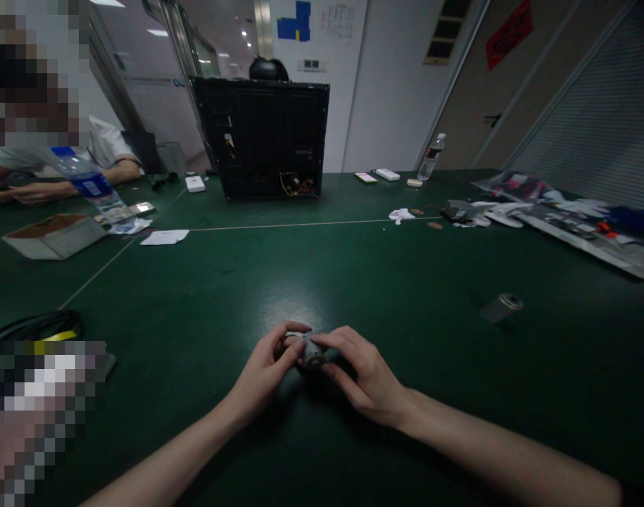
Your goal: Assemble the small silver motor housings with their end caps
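Between my two hands, low in the middle of the view, is a small grey cylindrical metal part point(313, 352) with a round end facing me. My left hand point(269, 362) pinches it from the left with thumb and fingers. From the right, my right hand point(364, 373) has its fingertips on its top and side. Fingers cover much of the part, so its exact kind is unclear. Off to the right, apart from both hands, a dark grey cylinder point(498, 310) with a pale ring at one end lies on the green tabletop point(395, 282).
A black panel-backed device point(269, 141) with exposed wires stands at the back. At left are an open box point(58, 238), a tilted water bottle point(97, 190), black cable point(41, 324) and a seated person. Another bottle point(431, 158) and a cluttered tray point(590, 239) are at right.
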`<state>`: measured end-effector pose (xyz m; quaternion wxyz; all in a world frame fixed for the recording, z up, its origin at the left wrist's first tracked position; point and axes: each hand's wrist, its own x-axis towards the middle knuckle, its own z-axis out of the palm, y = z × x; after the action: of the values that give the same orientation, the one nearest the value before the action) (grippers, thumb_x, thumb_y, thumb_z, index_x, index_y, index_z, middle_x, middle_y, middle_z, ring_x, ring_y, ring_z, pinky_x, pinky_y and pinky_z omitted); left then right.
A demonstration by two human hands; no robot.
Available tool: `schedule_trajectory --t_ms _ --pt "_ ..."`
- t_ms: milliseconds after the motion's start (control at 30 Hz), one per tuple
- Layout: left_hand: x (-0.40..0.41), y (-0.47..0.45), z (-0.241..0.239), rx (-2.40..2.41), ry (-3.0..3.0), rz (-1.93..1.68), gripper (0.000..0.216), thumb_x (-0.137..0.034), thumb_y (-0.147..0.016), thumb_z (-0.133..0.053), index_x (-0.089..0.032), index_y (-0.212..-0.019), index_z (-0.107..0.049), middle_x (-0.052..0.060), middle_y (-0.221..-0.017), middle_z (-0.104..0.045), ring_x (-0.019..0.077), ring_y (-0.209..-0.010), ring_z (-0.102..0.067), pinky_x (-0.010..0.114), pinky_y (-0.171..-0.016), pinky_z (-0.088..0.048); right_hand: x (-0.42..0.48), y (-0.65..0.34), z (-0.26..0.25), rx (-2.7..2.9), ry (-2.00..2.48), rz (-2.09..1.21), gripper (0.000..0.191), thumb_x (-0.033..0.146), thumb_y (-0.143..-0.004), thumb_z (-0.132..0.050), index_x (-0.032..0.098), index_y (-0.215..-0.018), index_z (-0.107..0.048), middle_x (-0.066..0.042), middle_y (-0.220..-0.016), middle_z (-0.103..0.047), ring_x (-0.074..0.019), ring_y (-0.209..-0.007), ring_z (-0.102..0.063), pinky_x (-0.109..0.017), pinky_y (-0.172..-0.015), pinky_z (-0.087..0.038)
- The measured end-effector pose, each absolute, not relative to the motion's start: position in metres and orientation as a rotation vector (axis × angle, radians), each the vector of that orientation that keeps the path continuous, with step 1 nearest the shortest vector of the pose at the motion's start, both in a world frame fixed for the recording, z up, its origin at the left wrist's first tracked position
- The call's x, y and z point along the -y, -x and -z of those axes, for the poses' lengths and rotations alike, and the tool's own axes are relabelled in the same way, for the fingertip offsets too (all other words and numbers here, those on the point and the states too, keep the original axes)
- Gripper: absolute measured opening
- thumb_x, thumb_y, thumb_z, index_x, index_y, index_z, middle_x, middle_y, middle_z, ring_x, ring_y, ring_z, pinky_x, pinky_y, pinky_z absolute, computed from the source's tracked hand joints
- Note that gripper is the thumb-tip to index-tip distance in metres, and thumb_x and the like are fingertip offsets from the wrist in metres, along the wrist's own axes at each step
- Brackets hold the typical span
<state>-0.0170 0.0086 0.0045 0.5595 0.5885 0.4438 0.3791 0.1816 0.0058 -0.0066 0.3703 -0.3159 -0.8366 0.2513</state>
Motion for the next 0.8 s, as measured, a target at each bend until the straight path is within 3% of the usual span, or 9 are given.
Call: schedule_trajectory --t_ms 267,433,600,800 --pt "-0.0085 0.0183 -0.0011 -1.03 -1.276 -1.005 0.026 -0.027 -0.08 -0.065 -0.02 -0.103 -0.054 0.004 -0.094 -0.068 0.0218 -0.089 -0.065 0.034 -0.079 -0.05 -0.0068 -0.1805 0.0094 2.124 0.844 -0.742 0.044 0.005 -0.084 -0.049 0.023 -0.124 -0.045 -0.007 -0.11 -0.059 -0.0203 -0.099 -0.057 -0.037 -0.086 -0.048" --pt "-0.0071 0.0175 -0.0051 -1.058 -1.326 -1.014 0.024 -0.021 -0.079 -0.065 -0.022 -0.101 -0.055 0.004 -0.101 -0.068 0.0236 -0.101 -0.064 0.039 -0.09 -0.048 -0.0052 -0.18 0.0067 2.087 0.938 -0.801 0.048 0.011 -0.079 -0.059 0.021 -0.123 -0.043 -0.008 -0.11 -0.059 -0.0198 -0.094 -0.058 -0.036 -0.083 -0.05" --pt "-0.0061 0.0175 -0.0057 -1.05 -1.356 -0.971 0.024 -0.018 -0.079 -0.064 -0.022 -0.102 -0.057 0.004 -0.103 -0.068 0.023 -0.102 -0.064 0.039 -0.092 -0.048 -0.0043 -0.1798 0.0024 2.086 0.979 -0.853 0.043 0.015 -0.078 -0.062 0.02 -0.117 -0.044 -0.006 -0.099 -0.061 -0.019 -0.089 -0.06 -0.035 -0.078 -0.051" --pt "-0.006 0.0185 -0.0079 -1.012 -1.391 -0.928 0.024 -0.021 -0.081 -0.063 -0.021 -0.104 -0.056 0.007 -0.106 -0.068 0.0251 -0.104 -0.063 0.041 -0.093 -0.047 -0.0045 -0.1798 0.0059 2.105 0.954 -0.827 0.044 0.017 -0.079 -0.064 0.021 -0.118 -0.045 -0.006 -0.102 -0.061 -0.0189 -0.089 -0.061 -0.035 -0.078 -0.051"
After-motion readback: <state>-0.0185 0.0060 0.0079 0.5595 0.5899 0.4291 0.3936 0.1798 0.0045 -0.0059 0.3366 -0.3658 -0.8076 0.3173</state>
